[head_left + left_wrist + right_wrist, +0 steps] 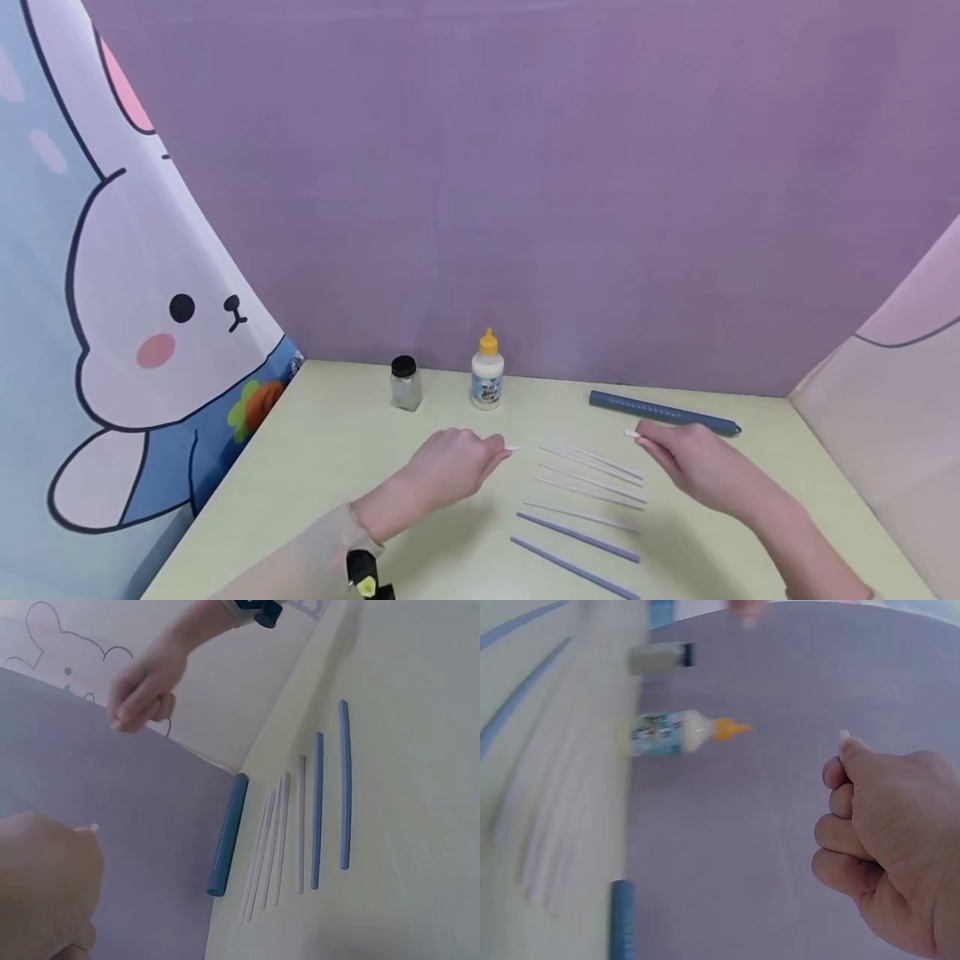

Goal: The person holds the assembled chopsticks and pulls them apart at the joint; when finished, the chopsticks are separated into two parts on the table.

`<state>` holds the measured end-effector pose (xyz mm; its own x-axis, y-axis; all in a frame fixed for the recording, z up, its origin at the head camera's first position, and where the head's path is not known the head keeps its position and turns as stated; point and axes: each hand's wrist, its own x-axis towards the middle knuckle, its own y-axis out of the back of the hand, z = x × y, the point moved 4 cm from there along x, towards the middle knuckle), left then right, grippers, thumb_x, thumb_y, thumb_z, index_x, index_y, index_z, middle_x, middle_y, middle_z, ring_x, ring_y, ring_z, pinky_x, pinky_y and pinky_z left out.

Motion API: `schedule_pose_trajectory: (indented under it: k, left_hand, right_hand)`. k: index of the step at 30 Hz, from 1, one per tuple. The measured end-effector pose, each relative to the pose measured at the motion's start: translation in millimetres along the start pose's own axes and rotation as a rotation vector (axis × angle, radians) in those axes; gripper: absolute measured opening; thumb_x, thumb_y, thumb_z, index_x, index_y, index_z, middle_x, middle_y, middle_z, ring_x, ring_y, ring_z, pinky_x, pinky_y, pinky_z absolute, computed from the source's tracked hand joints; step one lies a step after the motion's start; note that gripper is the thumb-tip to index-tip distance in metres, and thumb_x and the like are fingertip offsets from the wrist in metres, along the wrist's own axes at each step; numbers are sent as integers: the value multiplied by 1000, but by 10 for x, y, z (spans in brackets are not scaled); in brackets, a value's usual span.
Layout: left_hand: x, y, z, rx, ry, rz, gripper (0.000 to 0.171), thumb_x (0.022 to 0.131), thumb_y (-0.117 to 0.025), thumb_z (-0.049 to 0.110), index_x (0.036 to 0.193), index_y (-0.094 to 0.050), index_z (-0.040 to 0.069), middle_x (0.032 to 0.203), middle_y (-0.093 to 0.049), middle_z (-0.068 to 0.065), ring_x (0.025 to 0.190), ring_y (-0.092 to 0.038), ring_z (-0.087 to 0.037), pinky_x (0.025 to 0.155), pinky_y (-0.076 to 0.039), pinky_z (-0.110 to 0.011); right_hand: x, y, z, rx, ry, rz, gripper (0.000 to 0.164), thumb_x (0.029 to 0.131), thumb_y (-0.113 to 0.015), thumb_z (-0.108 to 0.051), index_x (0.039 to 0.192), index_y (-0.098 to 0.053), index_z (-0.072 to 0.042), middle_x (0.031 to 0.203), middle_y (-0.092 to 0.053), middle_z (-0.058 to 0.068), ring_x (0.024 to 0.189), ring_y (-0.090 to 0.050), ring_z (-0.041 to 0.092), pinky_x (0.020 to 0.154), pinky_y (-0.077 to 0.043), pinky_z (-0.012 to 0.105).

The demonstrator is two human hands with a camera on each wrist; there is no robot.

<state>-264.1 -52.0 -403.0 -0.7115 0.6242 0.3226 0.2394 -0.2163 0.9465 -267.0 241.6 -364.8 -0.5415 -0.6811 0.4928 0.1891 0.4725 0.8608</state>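
My left hand (456, 467) is raised over the tabletop with a small white piece (513, 448) pinched between thumb and forefinger. Level with it on the right, my right hand (703, 460) pinches another small white piece (632, 433), its other fingers curled in, as the right wrist view shows. Only short white ends stick out of each grip; the rest is hidden by the fingers. A gap separates the two hands. Below and between them lie several thin white sticks (301, 823), side by side. Two thicker blue-grey sticks (578, 537) lie nearer to me.
At the back stand a small clear jar (407, 390) with a black lid and a white bottle (487, 379) with a yellow nozzle. A dark blue tube (660, 412) lies behind my right hand. A purple cloth (510, 192) hangs along the table's back edge.
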Motion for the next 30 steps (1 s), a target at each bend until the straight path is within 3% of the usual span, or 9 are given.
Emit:
schedule_pose_trajectory:
  k: [5, 10, 14, 18, 24, 30]
  left_hand:
    - [-73, 68, -132, 49, -45, 70, 33, 109, -61, 30, 80, -55, 15, 56, -35, 10, 48, -34, -6, 43, -32, -24]
    - [-234, 70, -353, 64, -17, 50, 30, 108, -62, 29, 82, -54, 16, 58, -41, 10, 50, -35, -5, 45, -31, -23]
    - [-376, 23, -504, -12, 14, -21, 21, 106, -60, 20, 86, -56, 15, 67, -47, 8, 54, -37, -5, 50, -33, -22]
    - [-474, -33, -611, -115, 27, -65, 11, 104, -59, 13, 95, -65, 12, 82, -54, 4, 63, -43, -4, 58, -42, -22]
    - [-523, -177, -756, -287, 54, -107, 22, 108, -56, 7, 120, -74, 4, 106, -53, 1, 82, -51, -2, 72, -51, -19]
    - [-487, -341, -825, -310, 10, -69, 21, 103, -66, 4, 120, -78, 4, 95, -56, 3, 86, -52, -5, 74, -51, -20]
  right_hand:
    - [-24, 145, 79, -48, 47, 19, 29, 102, -69, -8, 86, -50, -23, 74, -23, -22, 63, -25, -13, 62, -27, 9]
    - [-268, 146, 238, -47, -37, -23, 31, 96, -72, 2, 92, -54, -23, 74, -28, -25, 62, -26, -13, 61, -28, 8]
    - [-513, 88, 382, -4, -134, -67, 25, 100, -66, 5, 108, -56, -17, 75, -31, -24, 60, -25, -13, 56, -32, 12]
    - [-710, 44, 522, 17, -189, -71, 25, 100, -62, 8, 107, -54, -14, 77, -36, -21, 63, -29, -12, 56, -34, 16]
    - [-932, -26, 728, -30, -138, 0, 35, 80, -78, 18, 99, -69, -11, 95, -56, -8, 77, -44, -11, 60, -37, 11]
    - [-1108, -172, 861, -94, -197, 16, 35, 72, -85, 15, 92, -78, -13, 85, -65, -11, 76, -54, -10, 61, -48, 15]
